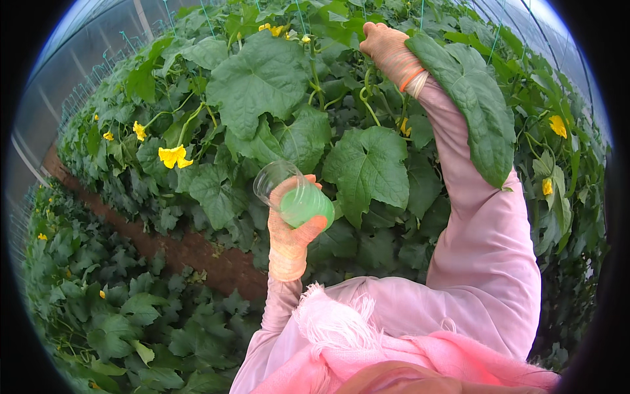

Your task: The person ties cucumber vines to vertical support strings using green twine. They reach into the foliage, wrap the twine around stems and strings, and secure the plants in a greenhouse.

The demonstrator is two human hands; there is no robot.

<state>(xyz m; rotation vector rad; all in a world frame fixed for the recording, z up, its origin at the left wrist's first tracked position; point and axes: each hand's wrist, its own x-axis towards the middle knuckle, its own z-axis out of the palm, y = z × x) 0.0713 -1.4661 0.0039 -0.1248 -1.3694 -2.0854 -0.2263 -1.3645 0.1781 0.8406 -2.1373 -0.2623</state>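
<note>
My left hand (290, 231), in an orange knit glove, is wrapped around a clear plastic cup (278, 172). Green liquid (307, 199) fills its lower part, and the cup tilts with its mouth toward the upper left. My right hand (386, 47), gloved the same way, reaches up among the vine leaves with its fingers bunched. Whatever its fingertips touch is hidden behind the hand and foliage. A large green leaf (472, 98) drapes across my right forearm. Broad vine leaves (366, 167) hang between the two hands, with a curled stem (366, 98) below the right one.
Yellow blossoms (174, 156) stick out of the foliage at left, and another yellow flower (557, 126) shows at right. Green strings (301, 17) run upward from the vines. A brown soil path (197, 258) separates this row from lower plants (113, 330). Greenhouse sheeting (93, 44) curves behind.
</note>
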